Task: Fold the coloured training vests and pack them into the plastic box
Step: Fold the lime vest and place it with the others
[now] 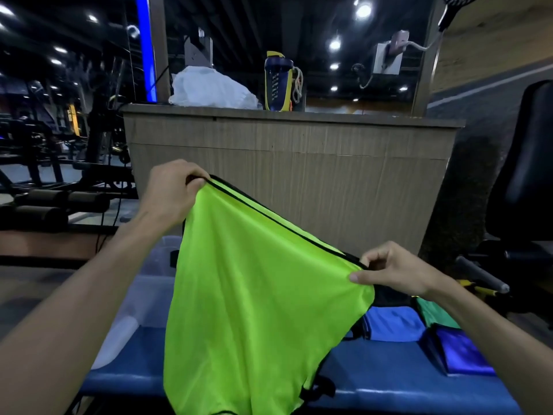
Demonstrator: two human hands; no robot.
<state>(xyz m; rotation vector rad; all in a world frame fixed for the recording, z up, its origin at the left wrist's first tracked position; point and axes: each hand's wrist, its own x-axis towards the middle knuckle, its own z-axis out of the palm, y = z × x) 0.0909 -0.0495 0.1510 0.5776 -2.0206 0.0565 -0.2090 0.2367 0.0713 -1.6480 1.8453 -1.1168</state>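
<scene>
Hands, left (pixel 172 190) and right (pixel 392 269), grip smooth, black-edged lime vest (pixel 254 295) corners.

The lime-green vest (pixel 257 295) runs off the bottom edge, so its lower hem is out of sight. It hides most of the clear plastic box (pixel 149 283) behind it on the left and part of the blue bench (pixel 389 375). On the right, it covers the near side of a folded blue vest (pixel 395 323). The green vest (pixel 434 313) peeks out only partly
</scene>
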